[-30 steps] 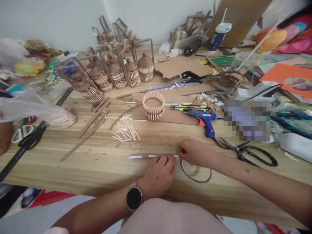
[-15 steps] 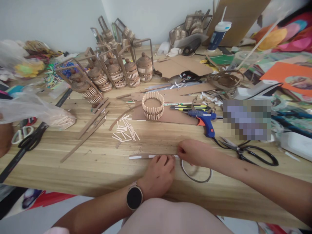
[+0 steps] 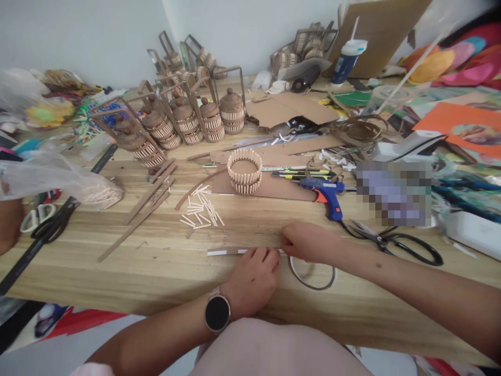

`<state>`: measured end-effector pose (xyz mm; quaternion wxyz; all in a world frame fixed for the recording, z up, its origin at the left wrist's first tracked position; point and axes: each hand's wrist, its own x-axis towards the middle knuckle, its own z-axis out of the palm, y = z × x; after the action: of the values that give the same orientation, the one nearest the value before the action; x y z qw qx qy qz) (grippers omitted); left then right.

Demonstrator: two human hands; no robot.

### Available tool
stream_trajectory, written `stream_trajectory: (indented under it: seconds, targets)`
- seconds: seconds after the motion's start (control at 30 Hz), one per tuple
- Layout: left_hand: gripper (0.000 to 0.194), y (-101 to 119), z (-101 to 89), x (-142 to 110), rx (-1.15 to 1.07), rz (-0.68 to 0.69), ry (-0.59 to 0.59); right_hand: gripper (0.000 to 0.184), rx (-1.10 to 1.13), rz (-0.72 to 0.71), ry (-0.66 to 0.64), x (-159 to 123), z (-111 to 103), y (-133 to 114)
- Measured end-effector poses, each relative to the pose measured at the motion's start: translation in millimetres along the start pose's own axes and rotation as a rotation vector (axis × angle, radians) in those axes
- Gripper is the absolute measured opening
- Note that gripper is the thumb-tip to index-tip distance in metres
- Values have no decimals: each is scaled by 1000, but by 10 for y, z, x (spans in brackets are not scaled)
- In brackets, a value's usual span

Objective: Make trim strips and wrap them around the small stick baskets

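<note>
- Left hand (image 3: 254,277), fingers half bent, over a thin brown white-patched strip (image 3: 217,253) on the pale wooden table (image 3: 164,279).
- Right hand (image 3: 305,242), curled, beside a thin grey-brown loop (image 3: 316,288).
- Fingertips hidden; I cannot tell either hand's grip.

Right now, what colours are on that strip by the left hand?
The strip is brown with white patches, best seen in the head view.

Wearer's two hands (image 3: 254,279) (image 3: 307,243), one glue gun (image 3: 333,201)
</note>
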<state>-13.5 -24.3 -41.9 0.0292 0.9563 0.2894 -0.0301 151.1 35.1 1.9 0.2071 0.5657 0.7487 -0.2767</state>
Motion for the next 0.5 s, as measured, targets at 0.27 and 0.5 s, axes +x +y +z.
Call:
stream_trajectory:
  seconds: [0.27, 0.5]
  targets:
    - [16, -114, -193, 168, -314, -244, 59, 24, 312, -108, -105, -121, 83, 318]
    - [16, -280, -370, 279, -834, -316, -108, 21, 316, -157, 106, -344, 33, 198]
